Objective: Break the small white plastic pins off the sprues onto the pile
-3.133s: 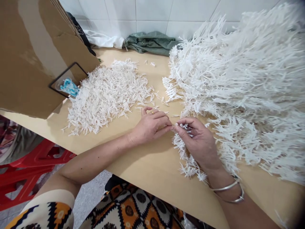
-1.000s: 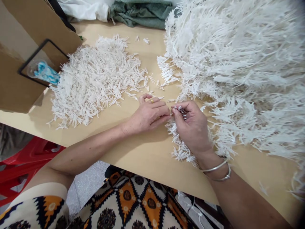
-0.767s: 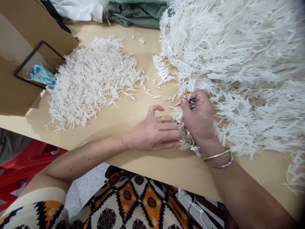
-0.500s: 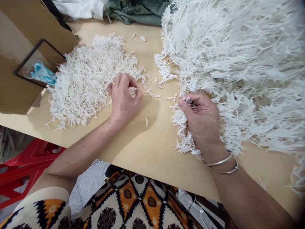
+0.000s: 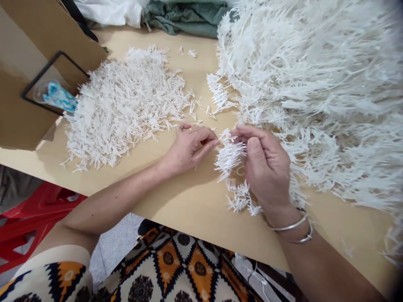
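My right hand [image 5: 266, 165] pinches a strip of joined white plastic pieces [image 5: 229, 154] at the near edge of a big tangled mass of such strips [image 5: 315, 96]. My left hand [image 5: 189, 147], with a ring on one finger, rests on the tan table [image 5: 189, 201] just left of that strip, its fingers curled together and its fingertips almost touching the strip. Whether it grips anything is hidden. A flat pile of loose single white pieces [image 5: 126, 102] lies to the left of both hands.
A cardboard box [image 5: 28, 50] with a black wire frame and a blue and white object [image 5: 59, 96] stands at the left. Green and white cloths [image 5: 185, 16] lie at the back. A red plastic stool [image 5: 25, 226] sits below the table's left edge.
My left hand went out to the loose pile and has come back beside my right hand. My right hand now holds up a fresh strip from the mass.
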